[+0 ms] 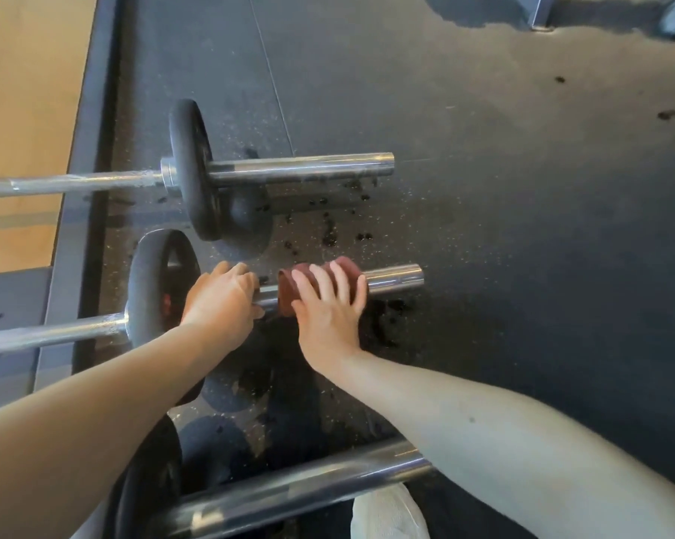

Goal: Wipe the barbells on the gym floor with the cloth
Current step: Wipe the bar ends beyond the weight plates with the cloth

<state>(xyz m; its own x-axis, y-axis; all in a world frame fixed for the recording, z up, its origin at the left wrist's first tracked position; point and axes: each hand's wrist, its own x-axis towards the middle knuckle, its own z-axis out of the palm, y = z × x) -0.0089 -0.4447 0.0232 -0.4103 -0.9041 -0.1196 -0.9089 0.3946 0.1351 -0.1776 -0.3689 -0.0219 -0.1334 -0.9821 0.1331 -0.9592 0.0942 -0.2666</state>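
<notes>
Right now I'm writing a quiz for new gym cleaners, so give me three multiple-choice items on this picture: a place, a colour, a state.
1. Where is the cloth? A on the floor; B round the middle barbell; C on the far barbell.
2. What colour is it? A white; B blue; C reddish-brown.
3. What is the left hand doing? A gripping the bar beside the plate; B hanging free; C holding the cloth.
Answers: 1 B, the right hand wraps it round the bar's end; 2 C, seen beside that hand; 3 A, it curls round the steel.
</notes>
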